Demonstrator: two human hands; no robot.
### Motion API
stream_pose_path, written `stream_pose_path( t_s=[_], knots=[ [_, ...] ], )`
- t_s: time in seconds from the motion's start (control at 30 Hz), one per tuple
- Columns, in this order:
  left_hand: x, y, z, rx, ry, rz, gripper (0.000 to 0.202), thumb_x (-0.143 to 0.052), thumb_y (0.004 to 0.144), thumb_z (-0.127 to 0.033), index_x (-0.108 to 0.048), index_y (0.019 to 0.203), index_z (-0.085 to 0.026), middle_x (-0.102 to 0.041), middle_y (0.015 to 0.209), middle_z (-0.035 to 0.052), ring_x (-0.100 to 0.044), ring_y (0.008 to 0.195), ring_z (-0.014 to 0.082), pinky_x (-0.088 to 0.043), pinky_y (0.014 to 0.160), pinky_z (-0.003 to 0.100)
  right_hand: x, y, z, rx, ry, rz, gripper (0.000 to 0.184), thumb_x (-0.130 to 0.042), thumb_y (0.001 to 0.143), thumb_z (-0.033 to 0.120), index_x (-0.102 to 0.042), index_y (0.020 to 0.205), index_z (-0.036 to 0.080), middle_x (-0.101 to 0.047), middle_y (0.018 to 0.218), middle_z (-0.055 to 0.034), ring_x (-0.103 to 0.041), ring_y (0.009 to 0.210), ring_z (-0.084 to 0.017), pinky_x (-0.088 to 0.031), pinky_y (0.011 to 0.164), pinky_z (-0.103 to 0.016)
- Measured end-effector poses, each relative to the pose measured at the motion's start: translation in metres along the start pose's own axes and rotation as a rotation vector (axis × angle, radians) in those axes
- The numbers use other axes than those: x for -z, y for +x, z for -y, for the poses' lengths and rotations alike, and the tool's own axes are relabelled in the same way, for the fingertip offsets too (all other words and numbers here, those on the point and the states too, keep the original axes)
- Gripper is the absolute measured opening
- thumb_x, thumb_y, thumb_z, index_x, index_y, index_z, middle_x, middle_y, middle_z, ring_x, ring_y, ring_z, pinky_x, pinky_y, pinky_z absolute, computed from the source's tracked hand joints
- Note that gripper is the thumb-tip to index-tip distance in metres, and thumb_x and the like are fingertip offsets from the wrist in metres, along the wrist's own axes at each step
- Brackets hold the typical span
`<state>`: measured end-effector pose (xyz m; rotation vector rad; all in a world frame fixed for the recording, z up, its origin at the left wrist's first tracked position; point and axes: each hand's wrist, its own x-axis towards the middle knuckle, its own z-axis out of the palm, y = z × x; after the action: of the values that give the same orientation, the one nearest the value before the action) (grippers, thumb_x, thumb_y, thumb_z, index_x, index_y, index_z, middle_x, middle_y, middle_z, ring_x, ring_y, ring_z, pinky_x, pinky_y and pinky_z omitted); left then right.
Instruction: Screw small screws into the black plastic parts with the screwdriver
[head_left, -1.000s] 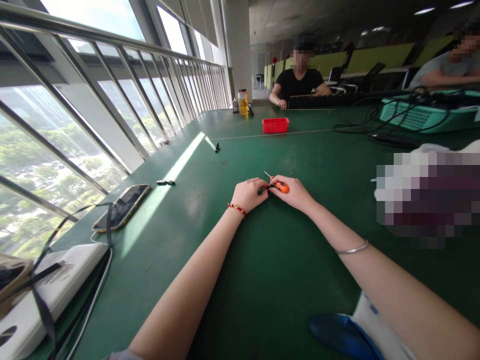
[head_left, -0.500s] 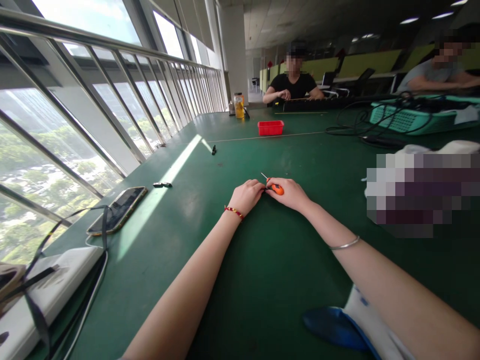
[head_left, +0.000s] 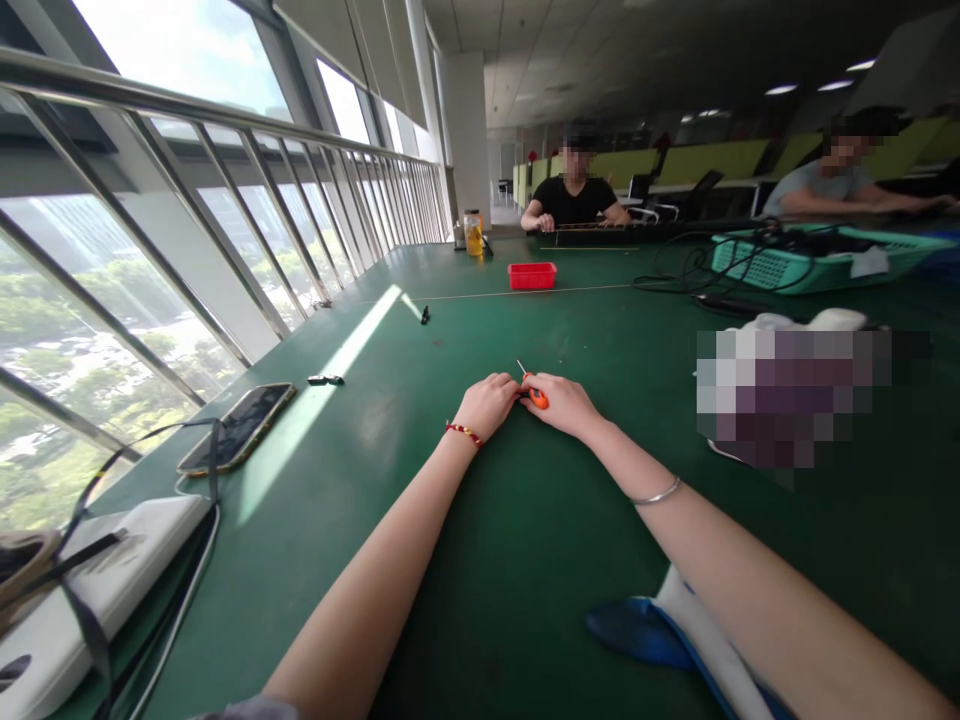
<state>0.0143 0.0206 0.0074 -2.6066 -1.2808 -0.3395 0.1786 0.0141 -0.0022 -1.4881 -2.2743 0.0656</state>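
Note:
Both my hands meet at the middle of the green table (head_left: 540, 560). My right hand (head_left: 564, 404) is closed round a small screwdriver (head_left: 534, 392) with an orange handle; its thin metal tip points up and away to the left. My left hand (head_left: 489, 404) is curled into a pinch beside the screwdriver's handle; what it holds is hidden by the fingers. A red bead bracelet is on my left wrist and a silver bangle on my right forearm.
A phone (head_left: 238, 427) and a small dark part (head_left: 325, 379) lie to the left near the window rail. A white device with black straps (head_left: 90, 590) is at near left. A red bin (head_left: 531, 275), a jar (head_left: 473, 233), a teal basket with cables (head_left: 817, 258) and two seated people are farther off.
The view has tilted up a little, so my hands sit lower and slightly left in the frame. They stay together on the screwdriver.

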Motion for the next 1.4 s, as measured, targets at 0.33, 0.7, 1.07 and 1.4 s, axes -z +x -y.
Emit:
stream_pose_path(
  t_s=[0.33,0.7,1.07,1.4],
  knots=[
    [0.011,-0.026,-0.027,0.029,0.029,0.056,0.024,-0.036,0.094,-0.021,-0.059,0.099,-0.014,-0.06,0.098,0.0077,-0.055,0.093,0.0182,-0.047,0.077,0.027,0.007,-0.029,0.012,-0.009,0.001,0.025,0.017,-0.052,0.082,0.034,-0.059,0.095,0.025,-0.064,0.093,-0.0023,-0.057,0.089,-0.018,-0.04,0.071,-0.026],
    [0.023,-0.065,-0.045,0.08,-0.033,0.045,0.027,-0.035,0.095,-0.022,-0.06,0.103,-0.015,-0.06,0.102,0.0072,-0.056,0.099,0.0168,-0.048,0.084,0.027,0.025,-0.054,0.035,0.022,0.012,0.131,0.019,-0.056,0.079,0.033,-0.059,0.097,0.027,-0.067,0.097,-0.0003,-0.061,0.085,-0.018,-0.04,0.066,-0.026],
    [0.03,-0.074,-0.052,-0.009,0.04,0.056,0.025,-0.035,0.094,-0.019,-0.058,0.104,-0.015,-0.06,0.1,0.0078,-0.056,0.094,0.0174,-0.05,0.08,0.028,0.018,-0.075,0.049,-0.017,-0.037,0.058,0.013,-0.052,0.082,0.032,-0.056,0.093,0.025,-0.066,0.096,-0.0018,-0.06,0.085,-0.018,-0.04,0.064,-0.026],
    [0.031,-0.075,-0.052,-0.067,0.064,0.046,0.024,-0.036,0.092,-0.016,-0.057,0.103,-0.016,-0.058,0.099,0.0076,-0.055,0.093,0.0169,-0.049,0.079,0.026,0.027,-0.078,0.051,0.011,-0.087,0.098,0.014,-0.05,0.083,0.031,-0.056,0.093,0.024,-0.067,0.093,-0.0049,-0.062,0.081,-0.02,-0.037,0.061,-0.026]
  ],
)
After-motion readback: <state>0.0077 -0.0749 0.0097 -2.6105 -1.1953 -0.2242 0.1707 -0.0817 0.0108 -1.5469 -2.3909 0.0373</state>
